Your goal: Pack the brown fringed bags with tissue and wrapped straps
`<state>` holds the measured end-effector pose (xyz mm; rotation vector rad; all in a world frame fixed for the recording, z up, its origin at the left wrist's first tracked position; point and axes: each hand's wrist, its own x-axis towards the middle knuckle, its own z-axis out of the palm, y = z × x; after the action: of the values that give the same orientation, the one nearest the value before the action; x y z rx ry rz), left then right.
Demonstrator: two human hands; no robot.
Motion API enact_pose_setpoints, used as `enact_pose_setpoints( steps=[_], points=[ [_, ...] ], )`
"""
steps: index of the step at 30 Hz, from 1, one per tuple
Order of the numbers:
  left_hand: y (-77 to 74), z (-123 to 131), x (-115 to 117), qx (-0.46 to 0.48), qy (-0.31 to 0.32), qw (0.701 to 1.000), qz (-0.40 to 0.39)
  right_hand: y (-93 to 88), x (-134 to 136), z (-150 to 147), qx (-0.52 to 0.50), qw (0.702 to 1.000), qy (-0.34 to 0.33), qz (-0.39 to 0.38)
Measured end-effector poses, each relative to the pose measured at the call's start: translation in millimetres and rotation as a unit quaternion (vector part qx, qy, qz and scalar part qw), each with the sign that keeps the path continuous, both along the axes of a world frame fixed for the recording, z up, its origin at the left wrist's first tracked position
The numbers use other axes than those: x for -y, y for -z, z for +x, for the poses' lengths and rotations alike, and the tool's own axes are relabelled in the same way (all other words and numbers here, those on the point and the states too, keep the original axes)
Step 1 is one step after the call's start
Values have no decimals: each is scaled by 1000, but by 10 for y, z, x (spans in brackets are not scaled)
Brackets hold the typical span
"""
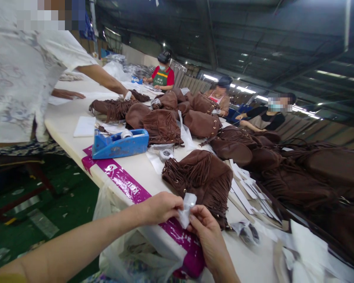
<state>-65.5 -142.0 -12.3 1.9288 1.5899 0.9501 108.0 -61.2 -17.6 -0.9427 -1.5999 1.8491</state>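
Observation:
My left hand pinches the left side of a small, crumpled piece of white, partly see-through wrapping. The fingers of my right hand grip its right side. Whether anything lies inside the wrapping cannot be made out. Just beyond my hands lies a brown fringed bag with gold-coloured rings, and the wrapping overlaps its near edge in view. Under my wrists, purple printed tape runs along the table edge.
A blue tape dispenser stands on the white table, left of several brown bags. White paper strips and a dark wrapped item lie to the right. A co-worker's arm reaches in from the left; other people work across the table.

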Motion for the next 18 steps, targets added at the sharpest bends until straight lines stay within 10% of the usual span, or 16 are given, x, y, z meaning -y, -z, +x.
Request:
enact_pose_setpoints(
  steps=[6, 18],
  points=[
    [-20, -38, 13, 17, 11, 1000, 11, -7, 32, -22, 31, 998, 13, 49],
    [-14, 251, 88, 117, -237, 965, -1, 84, 68, -165, 44, 994, 59, 83]
  ],
)
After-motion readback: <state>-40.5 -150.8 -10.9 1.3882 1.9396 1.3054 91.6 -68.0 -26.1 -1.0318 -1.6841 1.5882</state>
